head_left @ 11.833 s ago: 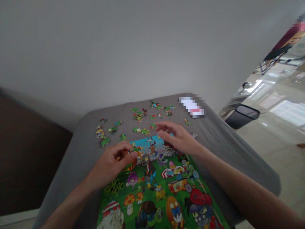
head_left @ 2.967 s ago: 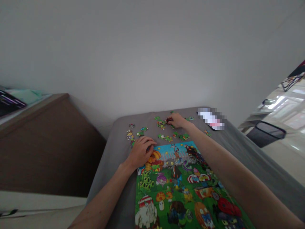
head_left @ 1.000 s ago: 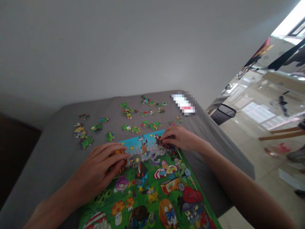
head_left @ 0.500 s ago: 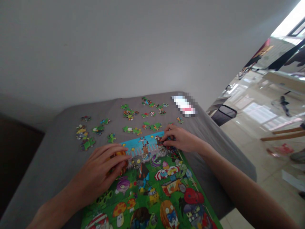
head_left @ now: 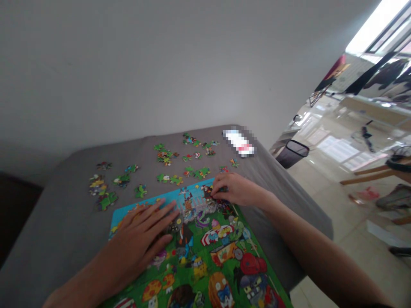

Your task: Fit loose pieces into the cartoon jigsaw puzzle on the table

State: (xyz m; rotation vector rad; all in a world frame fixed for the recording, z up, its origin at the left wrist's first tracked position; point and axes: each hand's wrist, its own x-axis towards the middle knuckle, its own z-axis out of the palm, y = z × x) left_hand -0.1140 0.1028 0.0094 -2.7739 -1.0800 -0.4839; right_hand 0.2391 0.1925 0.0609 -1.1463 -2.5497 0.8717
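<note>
A colourful cartoon jigsaw puzzle (head_left: 212, 256) lies on a grey-covered table (head_left: 64, 214). My left hand (head_left: 144, 237) rests flat on the puzzle's upper left part, fingers stretched out and holding nothing. My right hand (head_left: 233, 190) sits at the puzzle's top right corner, fingers curled and pinched on a dark puzzle piece (head_left: 214, 192) pressed against the picture there. Several loose puzzle pieces (head_left: 167, 156) lie scattered on the cloth beyond the puzzle, more of them in a group at the left (head_left: 102, 188).
A blurred white and pink object (head_left: 239, 143) lies at the table's far right corner. A pale wall rises behind the table. To the right, a dark bin (head_left: 293, 153) stands on the glossy floor, with wooden furniture farther off.
My left hand has slid down and flattened on the puzzle, uncovering its blue top left corner. My right hand stays at the top right corner, still pinching the piece. The view has swung slightly left.
</note>
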